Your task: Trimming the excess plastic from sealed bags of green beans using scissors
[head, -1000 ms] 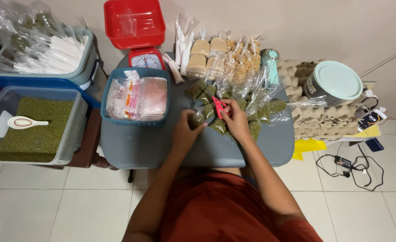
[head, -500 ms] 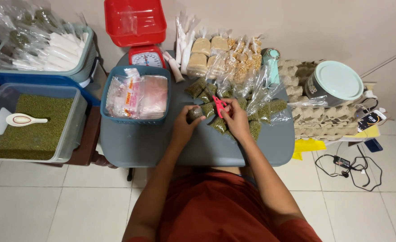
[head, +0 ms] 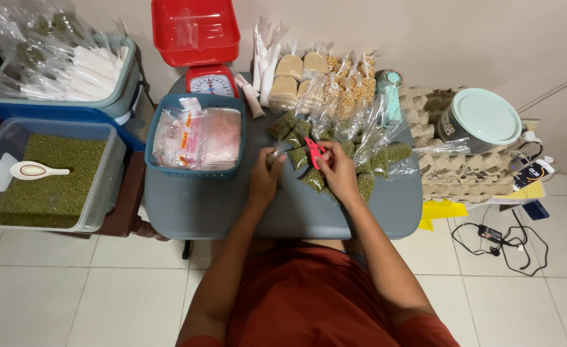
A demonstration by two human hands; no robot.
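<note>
Red scissors (head: 314, 151) part-hidden, right hand (head: 339, 172), bag contents unclear

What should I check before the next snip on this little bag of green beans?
1. Left hand pinches the small bag of green beans by its top: ok.
2. Right hand has the red scissors in grip: ok.
3. Blades open or shut: cannot tell, too small.
4. Left fingertips out of the blades' path: cannot tell; the hands are close together.
5. Bare stretch of the grey table in front of the hands for setting the bag down: ok.
6. Filled green bean bags crowd the right hand, some touching it: not ok.
</note>
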